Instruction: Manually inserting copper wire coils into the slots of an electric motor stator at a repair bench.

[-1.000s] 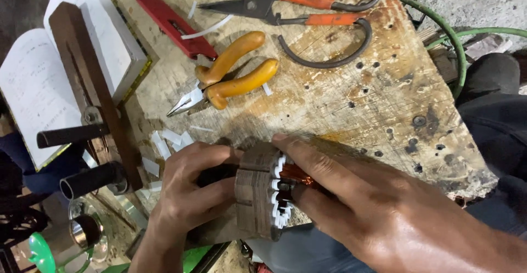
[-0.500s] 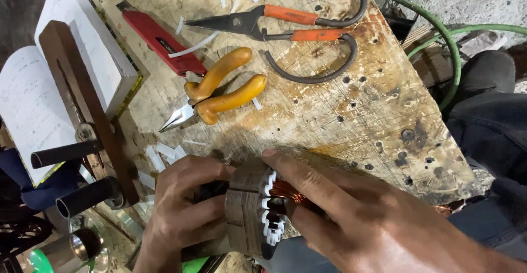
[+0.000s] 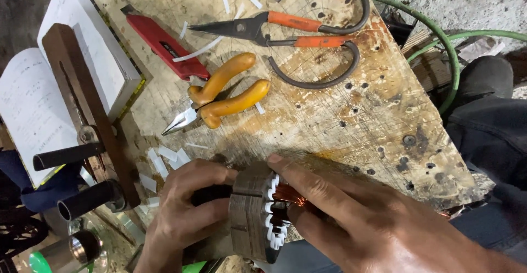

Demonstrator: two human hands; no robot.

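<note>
A grey laminated-steel motor core with white slot liners and copper windings (image 3: 255, 218) is held at the near edge of the scarred wooden workbench (image 3: 340, 119), its axis lying left-right, gripped by the curled left hand (image 3: 184, 215) and pinched by the right hand (image 3: 379, 229) fingers

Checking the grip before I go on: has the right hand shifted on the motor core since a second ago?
No real shift: the right hand stays on the motor core at the wooden board's near edge, index fingertip on its top rim.
</note>
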